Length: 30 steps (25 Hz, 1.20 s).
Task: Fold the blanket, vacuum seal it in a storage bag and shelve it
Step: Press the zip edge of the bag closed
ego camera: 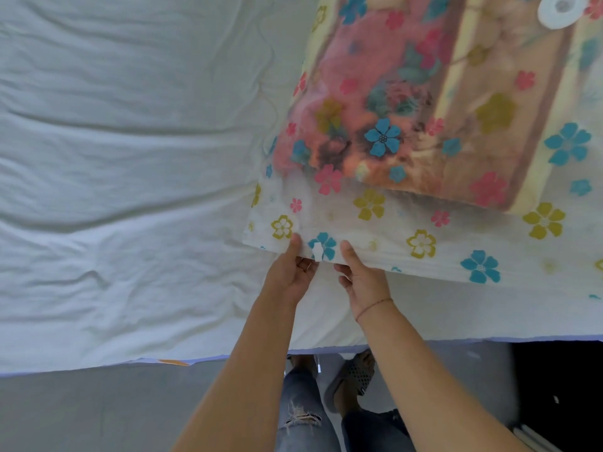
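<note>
A clear storage bag (421,223) printed with blue, pink and yellow flowers lies on the bed at the right. Inside it sits the folded blanket (424,102), pink, tan and cream. A round white valve (562,8) shows on the bag's top at the upper right. A small white slider clip (317,250) sits on the bag's near edge. My left hand (293,272) pinches that edge just left of the clip, thumb on top. Just right of the clip, my right hand (360,278) pinches the same edge.
A wrinkled white sheet (124,177) covers the bed, whose near edge (98,367) runs across the lower frame. Below it are grey floor (98,415), my legs in jeans and sandals, and a dark object (561,386) at the lower right.
</note>
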Motion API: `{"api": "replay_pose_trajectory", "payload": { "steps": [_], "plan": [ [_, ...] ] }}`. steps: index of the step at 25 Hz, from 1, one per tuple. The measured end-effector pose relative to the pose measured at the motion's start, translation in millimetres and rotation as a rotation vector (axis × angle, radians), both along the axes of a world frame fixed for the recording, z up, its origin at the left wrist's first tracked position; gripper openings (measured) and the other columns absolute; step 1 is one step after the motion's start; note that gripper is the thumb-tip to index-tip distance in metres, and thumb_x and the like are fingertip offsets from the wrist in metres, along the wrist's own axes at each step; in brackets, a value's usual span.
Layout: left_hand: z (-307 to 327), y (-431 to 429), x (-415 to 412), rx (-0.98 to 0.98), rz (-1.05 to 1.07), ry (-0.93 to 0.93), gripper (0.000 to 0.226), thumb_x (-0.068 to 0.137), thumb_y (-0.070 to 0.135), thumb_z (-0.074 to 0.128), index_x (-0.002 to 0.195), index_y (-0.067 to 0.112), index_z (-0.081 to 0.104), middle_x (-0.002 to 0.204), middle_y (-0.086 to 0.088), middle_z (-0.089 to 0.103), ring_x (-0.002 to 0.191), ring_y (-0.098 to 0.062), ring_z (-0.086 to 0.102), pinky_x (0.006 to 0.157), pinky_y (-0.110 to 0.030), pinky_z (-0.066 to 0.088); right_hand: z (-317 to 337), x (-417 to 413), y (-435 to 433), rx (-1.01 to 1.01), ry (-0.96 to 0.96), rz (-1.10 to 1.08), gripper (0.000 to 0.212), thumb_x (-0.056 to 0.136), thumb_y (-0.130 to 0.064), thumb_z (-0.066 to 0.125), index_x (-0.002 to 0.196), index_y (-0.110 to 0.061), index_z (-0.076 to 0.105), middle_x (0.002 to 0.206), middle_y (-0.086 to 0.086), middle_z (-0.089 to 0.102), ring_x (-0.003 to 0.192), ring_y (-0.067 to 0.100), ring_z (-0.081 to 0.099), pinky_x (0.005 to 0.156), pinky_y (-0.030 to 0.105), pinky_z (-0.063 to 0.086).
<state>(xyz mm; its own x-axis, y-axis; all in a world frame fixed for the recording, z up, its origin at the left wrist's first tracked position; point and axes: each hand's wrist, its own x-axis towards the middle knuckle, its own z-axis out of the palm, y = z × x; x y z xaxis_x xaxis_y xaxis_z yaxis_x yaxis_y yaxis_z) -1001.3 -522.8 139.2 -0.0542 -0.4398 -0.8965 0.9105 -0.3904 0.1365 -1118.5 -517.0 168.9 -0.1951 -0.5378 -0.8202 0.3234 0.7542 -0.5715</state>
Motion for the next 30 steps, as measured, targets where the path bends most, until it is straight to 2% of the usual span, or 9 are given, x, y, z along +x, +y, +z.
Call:
{"api": "replay_pose_trajectory", "payload": {
  "steps": [6,11,17,18,20,22,24,27,30],
  "plan": [
    [6,7,1,-0.052,-0.431,-0.147,0.022,0.085,0.018,0.069,0.092,-0.003,0.065,0.068,-0.007,0.061,0.054,-0.008,0.057,0.059,-0.018,0.054,-13,9,0,-0.056,0.022,-0.057,0.003,0.084,-0.011,0.071,0.083,-0.011,0.068,0.064,-0.003,0.065,0.051,0.002,0.054,0.049,0.015,0.045],
    [5,8,-5,-0.017,-0.372,-0.213,0.019,0.081,0.013,0.073,0.085,-0.004,0.064,0.063,-0.006,0.057,0.05,-0.009,0.056,0.056,-0.018,0.054,-12,0,1,-0.075,0.1,-0.034,0.004,0.083,-0.01,0.072,0.082,-0.009,0.068,0.066,0.0,0.063,0.047,0.002,0.051,0.047,0.014,0.043],
    [-3,10,13,0.085,-0.254,-0.171,0.01,0.08,0.007,0.073,0.084,0.006,0.064,0.058,-0.002,0.064,0.048,-0.01,0.055,0.051,-0.018,0.053,-7,-17,8,-0.091,0.093,-0.041,0.006,0.082,-0.011,0.072,0.08,-0.011,0.066,0.066,0.001,0.064,0.046,0.0,0.051,0.046,0.011,0.042],
    [-5,10,16,0.09,-0.248,-0.17,0.01,0.08,0.007,0.073,0.085,0.007,0.064,0.06,-0.002,0.065,0.048,-0.01,0.055,0.051,-0.018,0.053,-6,-19,10,-0.096,0.091,-0.035,0.013,0.076,-0.018,0.077,0.08,-0.011,0.066,0.066,0.001,0.064,0.046,0.0,0.05,0.046,0.011,0.042],
    [-10,12,22,0.1,-0.234,-0.16,0.011,0.08,0.007,0.073,0.087,0.008,0.065,0.063,-0.003,0.066,0.051,-0.01,0.056,0.05,-0.018,0.052,-5,-23,12,-0.113,0.086,-0.015,0.052,0.046,-0.042,0.09,0.082,-0.011,0.067,0.063,-0.002,0.066,0.046,0.0,0.051,0.045,0.011,0.042],
    [-14,14,27,0.104,-0.212,-0.143,0.011,0.08,0.007,0.073,0.088,0.008,0.065,0.069,-0.004,0.066,0.056,-0.012,0.056,0.05,-0.018,0.053,-7,-26,13,-0.126,0.089,-0.008,0.084,0.018,-0.059,0.09,0.084,-0.01,0.068,0.06,-0.003,0.068,0.047,0.0,0.053,0.046,0.011,0.043],
    [-19,15,31,0.107,-0.198,-0.14,0.011,0.08,0.006,0.072,0.089,0.008,0.065,0.074,-0.006,0.066,0.059,-0.013,0.057,0.051,-0.018,0.053,-10,-31,13,-0.135,0.089,-0.001,0.092,0.009,-0.063,0.088,0.083,-0.011,0.068,0.06,-0.003,0.068,0.047,0.0,0.054,0.046,0.011,0.044],
    [-23,19,35,0.104,-0.164,-0.094,0.012,0.082,0.008,0.071,0.091,0.008,0.064,0.078,-0.006,0.068,0.064,-0.012,0.06,0.051,-0.018,0.053,-6,-35,14,-0.144,0.085,0.0,0.081,0.02,-0.055,0.091,0.083,-0.011,0.068,0.065,-0.003,0.068,0.047,0.0,0.053,0.046,0.011,0.043],
    [-22,25,37,0.069,-0.054,0.044,0.013,0.087,0.013,0.065,0.099,0.006,0.064,0.09,-0.009,0.07,0.079,-0.017,0.065,0.057,-0.024,0.057,-4,-36,16,-0.092,-0.027,-0.115,0.034,0.065,-0.024,0.08,0.092,-0.009,0.064,0.076,0.002,0.061,0.046,0.0,0.05,0.046,0.011,0.043]
  ]
}}
